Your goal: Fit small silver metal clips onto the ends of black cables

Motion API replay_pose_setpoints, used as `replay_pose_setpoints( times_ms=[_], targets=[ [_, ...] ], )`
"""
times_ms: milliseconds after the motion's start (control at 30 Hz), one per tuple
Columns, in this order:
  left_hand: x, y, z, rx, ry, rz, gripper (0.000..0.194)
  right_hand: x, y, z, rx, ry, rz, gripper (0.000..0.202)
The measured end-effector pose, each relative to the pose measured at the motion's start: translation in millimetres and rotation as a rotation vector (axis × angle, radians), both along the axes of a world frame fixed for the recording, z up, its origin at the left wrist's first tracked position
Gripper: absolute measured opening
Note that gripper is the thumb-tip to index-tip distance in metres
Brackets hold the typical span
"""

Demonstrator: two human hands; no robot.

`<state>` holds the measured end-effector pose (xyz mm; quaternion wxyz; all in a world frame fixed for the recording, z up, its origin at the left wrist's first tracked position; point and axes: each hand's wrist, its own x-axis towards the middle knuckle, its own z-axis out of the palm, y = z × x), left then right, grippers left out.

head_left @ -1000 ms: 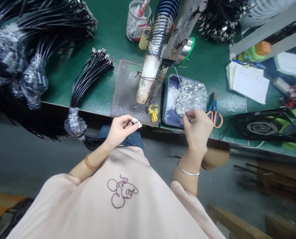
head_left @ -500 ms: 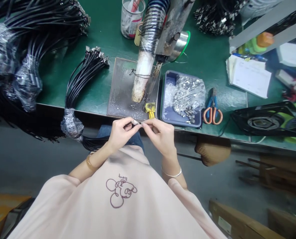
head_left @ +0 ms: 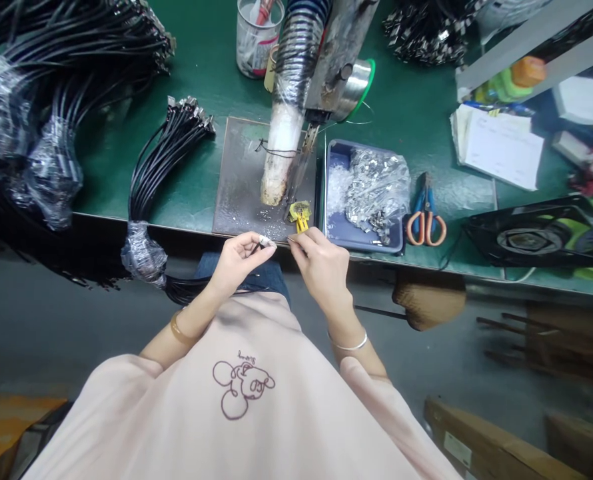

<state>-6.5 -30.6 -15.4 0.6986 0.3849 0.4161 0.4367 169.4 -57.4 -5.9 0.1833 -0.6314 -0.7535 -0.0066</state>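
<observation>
My left hand (head_left: 239, 260) is closed in a pinch just off the bench's front edge, with white wrapping at a fingertip. Whatever lies between its fingers is too small to name. My right hand (head_left: 322, 265) also pinches, a short gap to the right of the left one. A tiny thing at its fingertips cannot be made out. Right behind those fingers is a yellow clip-like piece (head_left: 301, 223) at the front of the dark work plate (head_left: 234, 167). Above the plate hangs a soldering iron-like metal tip (head_left: 304, 157), beside a white-wrapped hose (head_left: 281, 143).
Bundled black cables (head_left: 166, 150) lie at the left. A blue tray (head_left: 371, 240) of small metal connectors and orange-handled cutters (head_left: 426, 223) stand to the right. Farther right are a black fan (head_left: 531, 243) and papers (head_left: 504, 147). A solder spool (head_left: 354, 90) and a cup (head_left: 259, 47) sit behind.
My hands, whose fingertips met before, have come slightly apart. The right has shifted up a little towards the yellow piece. The whole view has moved slightly.
</observation>
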Motion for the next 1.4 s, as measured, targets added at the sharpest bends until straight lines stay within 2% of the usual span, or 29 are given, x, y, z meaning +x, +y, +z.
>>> replay_pose_setpoints(
  times_ms=[67, 167, 367, 500, 633, 867, 1000, 1133, 1233, 1400],
  targets=[
    [-1.9, 0.2, -1.7, -0.063, -0.075, -0.001, 0.033, 0.9, 0.8, -2.6, 0.025, -0.052, 0.003, 0.030],
    [-4.2, -0.3, -4.3, -0.116, -0.156, 0.026, 0.031, 3.9, 2.0, -1.9, 0.082, 0.003, 0.001, 0.030],
    [-2.5, -1.1, -1.5, -0.016, -0.059, -0.022, 0.033, 2.3, -1.9, 18.4, 0.258, 0.458, -0.070, 0.021],
    [0.3, 0.4, 3.7, 0.066, -0.016, -0.039, 0.028, -9.2, -5.5, 27.1, 0.092, 0.674, -0.065, 0.013],
    [3.4, -0.6, 2.3, 0.149, 0.021, -0.020, 0.020, -18.0, -3.2, 23.2, -0.040, 0.756, -0.038, 0.011],
    [9.1, -6.4, -5.9, 0.236, 0.118, 0.082, 0.020, -19.9, 0.9, 19.1, -0.105, 0.860, -0.079, 0.015],
    [10.2, -7.7, -3.6, 0.226, 0.136, 0.105, 0.023, -27.9, -3.7, 16.2, -0.011, 0.811, -0.077, 0.018],
    [8.4, -7.6, 2.2, 0.215, 0.136, 0.071, 0.031, -31.2, -6.8, 12.8, 0.072, 0.780, -0.072, 0.021],
    [5.8, -6.0, 6.0, 0.185, 0.123, -0.006, 0.042, -25.6, -4.7, 12.4, -0.006, 0.860, -0.105, 0.014],
    [3.3, -3.2, 9.8, 0.155, 0.089, -0.087, 0.049, -18.9, -0.5, 12.9, -0.155, 0.939, -0.038, 0.013]
  ],
)
